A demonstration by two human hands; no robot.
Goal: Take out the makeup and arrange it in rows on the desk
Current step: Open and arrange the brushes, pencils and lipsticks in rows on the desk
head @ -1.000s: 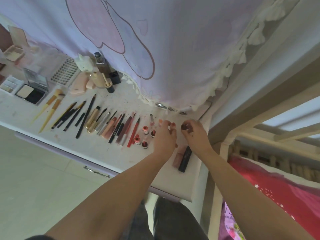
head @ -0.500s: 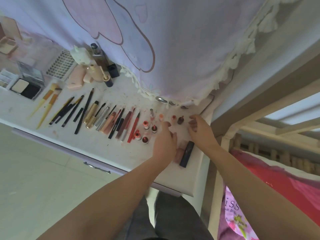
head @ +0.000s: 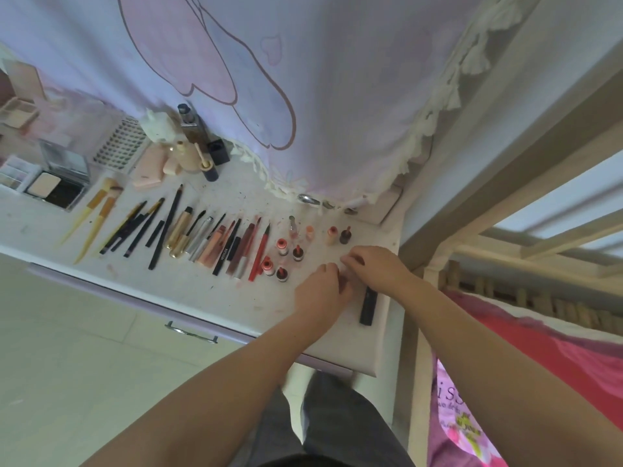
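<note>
On the white desk (head: pixel 202 294) a long row of pencils, brushes and tubes (head: pixel 202 237) runs left to right. It ends in several small round bottles (head: pixel 282 246), with two more (head: pixel 338 235) further right. My left hand (head: pixel 322 288) and my right hand (head: pixel 376 267) meet fingertip to fingertip at the desk's right end. Both have curled fingers. The left hand covers the spot where a pink tube lay, and the tube itself is hidden. A black tube (head: pixel 368 305) lies just right of my left hand, under my right wrist.
Compacts and palettes (head: pixel 55 190) and upright bottles (head: pixel 199 146) stand at the back left. A pale curtain (head: pixel 303 96) hangs over the desk's far edge. A drawer handle (head: pixel 192 333) is below the front edge. A wooden bed frame (head: pixel 414 332) and red bedding (head: pixel 539 348) are on the right.
My right hand set a dark small bottle down at the back right and came back toward me. Both hands now close together over the pink tube, which no longer shows.
</note>
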